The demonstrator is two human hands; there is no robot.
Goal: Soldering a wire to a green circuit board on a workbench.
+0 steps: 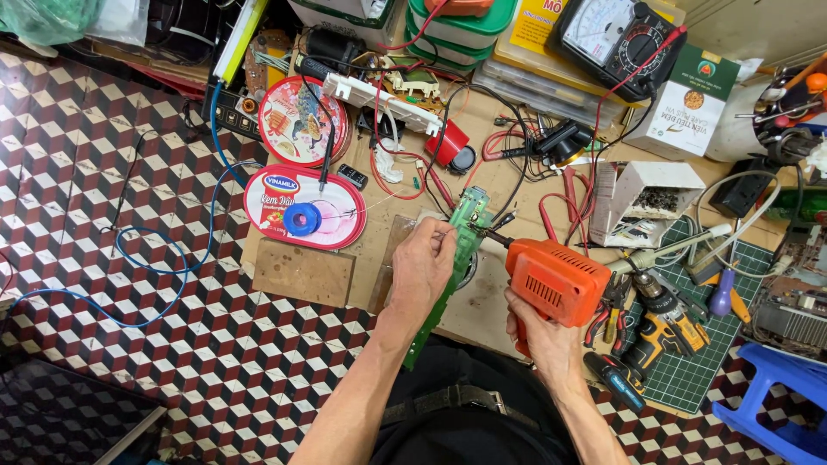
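My right hand (541, 331) grips the handle of an orange electric drill (556, 280). Its bit points left at a long green circuit board (461, 250) that stands on edge on the workboard. My left hand (422, 267) closes over the upper part of that green board and pinches it near the drill tip (482, 231). The lower end of the board runs down toward my lap.
Two round red tin lids (303, 207) lie to the left, one bearing a blue solder spool (301, 219). A wooden block (303, 272) sits below them. Pliers and a yellow-black cordless drill (659, 331) rest on a green cutting mat (698, 366). An analog multimeter (616, 34), wires and boxes crowd the back.
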